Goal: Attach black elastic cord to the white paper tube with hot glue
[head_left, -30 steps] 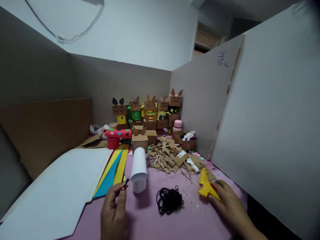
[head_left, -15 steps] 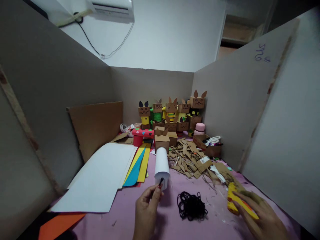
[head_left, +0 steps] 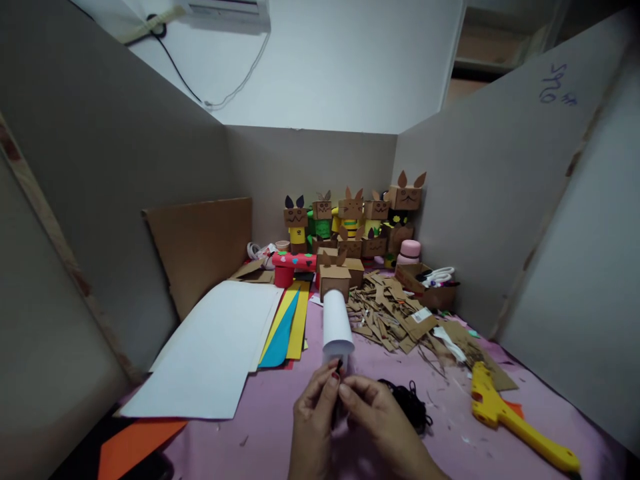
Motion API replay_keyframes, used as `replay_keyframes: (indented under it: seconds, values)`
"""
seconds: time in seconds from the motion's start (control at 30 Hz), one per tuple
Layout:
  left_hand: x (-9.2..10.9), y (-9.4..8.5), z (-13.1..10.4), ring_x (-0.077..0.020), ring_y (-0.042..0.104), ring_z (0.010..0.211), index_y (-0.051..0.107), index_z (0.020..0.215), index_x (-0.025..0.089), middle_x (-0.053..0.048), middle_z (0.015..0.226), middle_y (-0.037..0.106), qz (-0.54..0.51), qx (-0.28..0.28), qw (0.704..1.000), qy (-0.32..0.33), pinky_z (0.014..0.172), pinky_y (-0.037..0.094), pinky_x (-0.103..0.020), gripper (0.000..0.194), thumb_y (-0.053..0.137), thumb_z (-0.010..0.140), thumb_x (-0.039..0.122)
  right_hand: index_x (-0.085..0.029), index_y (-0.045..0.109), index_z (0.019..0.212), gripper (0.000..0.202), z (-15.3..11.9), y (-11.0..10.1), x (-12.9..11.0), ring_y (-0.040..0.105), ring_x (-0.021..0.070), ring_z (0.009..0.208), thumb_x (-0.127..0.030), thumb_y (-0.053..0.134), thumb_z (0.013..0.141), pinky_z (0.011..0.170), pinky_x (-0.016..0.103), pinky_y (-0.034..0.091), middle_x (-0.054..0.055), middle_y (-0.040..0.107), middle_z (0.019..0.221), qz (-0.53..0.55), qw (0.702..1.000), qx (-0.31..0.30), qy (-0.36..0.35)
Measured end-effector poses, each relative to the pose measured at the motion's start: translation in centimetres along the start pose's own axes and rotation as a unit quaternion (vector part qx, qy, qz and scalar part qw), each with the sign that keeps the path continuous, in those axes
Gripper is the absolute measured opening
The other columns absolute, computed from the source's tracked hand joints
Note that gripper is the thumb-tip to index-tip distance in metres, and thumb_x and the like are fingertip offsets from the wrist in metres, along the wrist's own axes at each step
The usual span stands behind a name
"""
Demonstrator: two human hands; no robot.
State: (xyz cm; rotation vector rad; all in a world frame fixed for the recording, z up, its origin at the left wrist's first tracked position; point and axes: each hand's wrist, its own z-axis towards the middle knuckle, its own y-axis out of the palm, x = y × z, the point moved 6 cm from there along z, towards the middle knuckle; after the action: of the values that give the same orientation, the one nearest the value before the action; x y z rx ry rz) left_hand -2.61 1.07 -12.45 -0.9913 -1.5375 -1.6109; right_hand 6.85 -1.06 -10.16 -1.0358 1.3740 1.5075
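Note:
My left hand point(head_left: 311, 417) pinches a short piece of black cord point(head_left: 339, 365) between thumb and forefinger, its tip standing above the fingers. My right hand point(head_left: 379, 411) is closed against the left one, thumb and fingertips pinching at the same cord; the exact grip is partly hidden. Just beyond the fingers lies a rolled white paper tube point(head_left: 337, 325), its open end facing me. A loose heap of black cord point(head_left: 413, 405) is partly covered by my right hand. The yellow glue gun point(head_left: 500, 415) lies on the table at the right, touched by neither hand.
White paper sheets point(head_left: 200, 353) lie at left, beside coloured strips point(head_left: 299, 320) and orange paper point(head_left: 137, 443). Cardboard scraps point(head_left: 385, 313) are heaped at right, near a box point(head_left: 440, 297) of tools. Cardboard animal figures point(head_left: 350, 210) stand at the back. Grey partitions point(head_left: 310, 160) enclose the table.
My right hand has let go of the glue gun and moved left to meet my left hand at the cord. The view has shifted slightly, with my left hand still pinching the cord.

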Motion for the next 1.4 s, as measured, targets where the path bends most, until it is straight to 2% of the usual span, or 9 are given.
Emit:
replay_keyframes:
  seconds: [0.13,0.2,0.3,0.4,0.57,0.77,0.9,1.13,1.4]
  values:
    - [0.1,0.3,-0.2,-0.025,0.061,0.101,0.074,0.089,0.018,-0.009,0.099,0.072,-0.036,-0.036,0.998,-0.028,0.092,0.044,-0.036,0.027,0.071,0.071,0.038,-0.014,0.064,0.066,0.035,-0.1,-0.1,0.9,0.044,0.0059,0.048,-0.045,0.08,0.06,0.051,0.019,0.034,-0.005,0.055,0.054,0.075,0.996,0.021,0.052]
    - [0.5,-0.3,-0.3,-0.0219,0.062,0.094,0.072,0.092,0.02,-0.007,0.095,0.072,-0.006,-0.003,1.0,-0.021,0.084,0.046,-0.032,0.028,0.065,0.075,0.041,-0.014,0.064,0.065,0.032,-0.2,0.0,0.7,0.045,0.0054,0.047,-0.041,0.081,0.059,0.049,0.018,0.034,-0.004,0.055,0.053,0.106,0.991,0.035,0.078]
    - [2.2,-1.5,-0.4,-0.0185,0.06,0.085,0.07,0.088,0.02,-0.004,0.089,0.069,0.08,0.066,0.994,0.042,0.078,0.045,-0.028,0.027,0.063,0.076,0.043,-0.014,0.063,0.064,0.028,-0.4,0.2,0.0,0.043,0.0045,0.042,-0.036,0.08,0.059,0.042,0.016,0.03,-0.004,0.056,0.051,0.141,0.982,0.05,0.114]
    - [4.3,-1.5,-0.2,-0.0184,0.057,0.089,0.066,0.083,0.021,-0.002,0.088,0.065,0.147,0.061,0.978,0.137,0.082,0.044,-0.027,0.018,0.063,0.076,0.038,-0.014,0.063,0.061,0.027,-0.4,0.5,-0.3,0.043,0.0049,0.039,-0.036,0.079,0.058,0.038,0.016,0.029,-0.003,0.056,0.048,0.172,0.972,0.06,0.148]
    - [6.6,-0.3,0.3,-0.0163,0.052,0.099,0.061,0.09,0.025,-0.001,0.097,0.057,0.26,0.017,0.928,0.266,0.089,0.041,-0.027,0.008,0.056,0.084,0.026,-0.013,0.065,0.064,0.03,0.0,0.5,-0.6,0.044,0.0042,0.038,-0.035,0.082,0.054,0.037,0.015,0.031,-0.004,0.057,0.048,0.195,0.966,0.072,0.151]
    - [7.6,1.2,0.8,-0.0191,0.048,0.111,0.055,0.105,0.027,-0.005,0.114,0.052,0.399,-0.039,0.839,0.369,0.096,0.04,-0.037,0.023,0.051,0.085,0.014,-0.013,0.067,0.07,0.033,0.4,0.4,-0.7,0.042,0.002,0.037,-0.034,0.085,0.053,0.038,0.013,0.031,-0.005,0.056,0.047,0.21,0.965,0.083,0.13]
    - [7.5,1.4,1.0,-0.0214,0.048,0.113,0.052,0.109,0.026,-0.007,0.118,0.051,0.436,-0.049,0.811,0.387,0.096,0.041,-0.043,0.029,0.051,0.084,0.012,-0.013,0.066,0.074,0.037,0.7,0.2,-0.5,0.042,0.0015,0.037,-0.035,0.086,0.051,0.038,0.012,0.03,-0.006,0.056,0.048,0.219,0.962,0.101,0.129]
    - [7.1,1.6,1.5,-0.0243,0.046,0.115,0.051,0.112,0.027,-0.008,0.12,0.051,0.48,-0.054,0.784,0.39,0.095,0.04,-0.047,0.032,0.053,0.084,0.013,-0.014,0.065,0.072,0.038,0.9,0.3,-0.4,0.042,0.0014,0.036,-0.035,0.087,0.049,0.037,0.012,0.031,-0.006,0.057,0.047,0.23,0.959,0.109,0.127]
    - [7.4,2.3,1.7,-0.0251,0.048,0.113,0.053,0.113,0.026,-0.008,0.12,0.055,0.516,-0.068,0.743,0.422,0.094,0.04,-0.046,0.033,0.056,0.083,0.012,-0.014,0.063,0.074,0.041,1.0,0.4,-0.7,0.041,0.0004,0.036,-0.034,0.088,0.048,0.037,0.011,0.032,-0.007,0.057,0.047,0.237,0.957,0.108,0.125]
